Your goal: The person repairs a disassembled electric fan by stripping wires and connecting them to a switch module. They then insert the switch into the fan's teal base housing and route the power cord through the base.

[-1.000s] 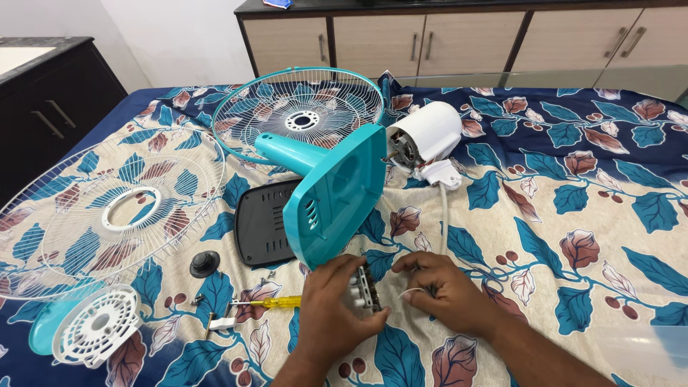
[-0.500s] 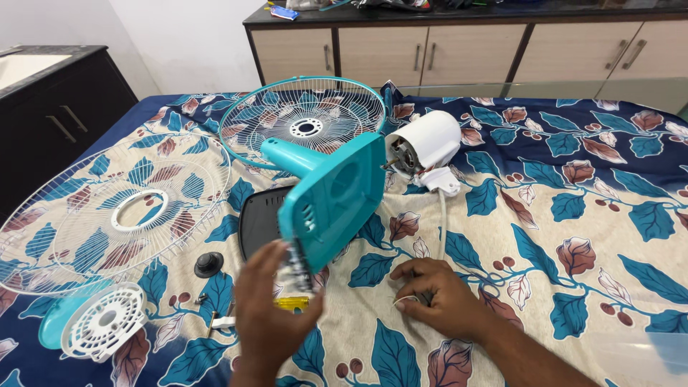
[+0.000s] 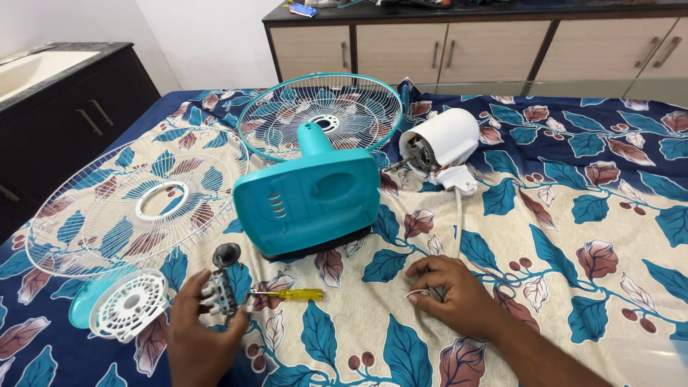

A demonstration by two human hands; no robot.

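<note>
My left hand (image 3: 197, 337) holds a small grey switch block (image 3: 219, 294) low at the left, just above the bedsheet. A yellow-handled screwdriver (image 3: 290, 294) lies right beside it. My right hand (image 3: 455, 294) rests on the sheet, fingers pinching a thin white wire (image 3: 416, 292). The teal fan base (image 3: 312, 197) sits flat on the bed between and beyond the hands. A white cable (image 3: 459, 218) runs from my right hand up to the white fan motor (image 3: 441, 140).
Two wire fan guards (image 3: 136, 201) (image 3: 322, 115) lie at left and behind the base. A white vented cover on a teal disc (image 3: 125, 304) and a black knob (image 3: 226, 253) lie near my left hand. Cabinets stand beyond the bed.
My left hand has dropped from beside the base down to the lower left with the switch block. The teal base, tilted up before, now lies flat. My right hand stayed put.
</note>
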